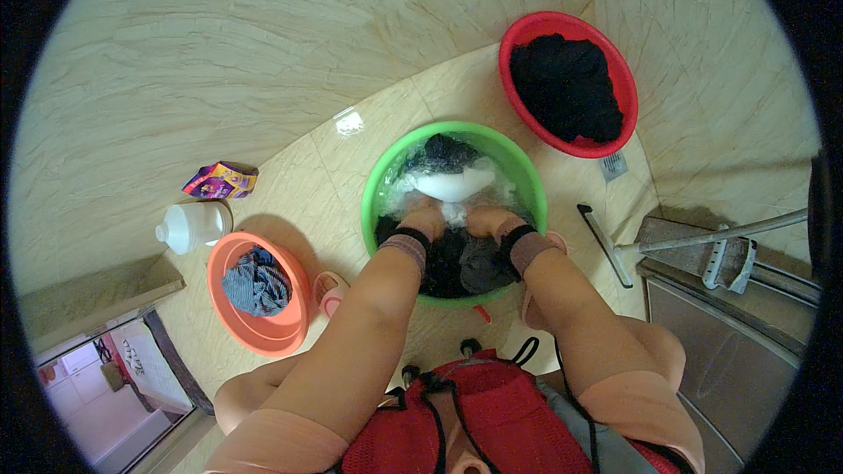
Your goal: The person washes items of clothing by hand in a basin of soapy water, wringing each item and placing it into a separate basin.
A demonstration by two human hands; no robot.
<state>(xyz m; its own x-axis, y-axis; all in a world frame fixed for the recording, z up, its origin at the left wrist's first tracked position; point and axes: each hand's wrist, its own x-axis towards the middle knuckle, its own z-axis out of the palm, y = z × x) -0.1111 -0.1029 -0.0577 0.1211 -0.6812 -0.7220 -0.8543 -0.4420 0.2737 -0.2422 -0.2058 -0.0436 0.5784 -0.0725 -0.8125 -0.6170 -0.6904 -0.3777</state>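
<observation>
Both my hands are down in a green plastic basin [373, 174] of water, where the splashing blurs them. My left hand [425, 209] touches the near left side of a white piece, probably wet cloth [453, 184], bulging at the surface. At its near right side is my right hand [484, 216]. Foam and spray hide the fingers of both, so their grip is unclear. Dark wet clothing [451, 147] rises beyond the white piece. More dark cloth [484, 266] lies in the water between my wrists and the basin's near rim.
A red basin [622, 72] of black clothing [566, 85] stands at the far right, beside a floor drain [613, 166]. An orange basin [224, 306] with striped cloth [258, 283] sits left, near a white jug [191, 227] and detergent pouch [222, 181]. A floor squeegee [606, 247] is at right.
</observation>
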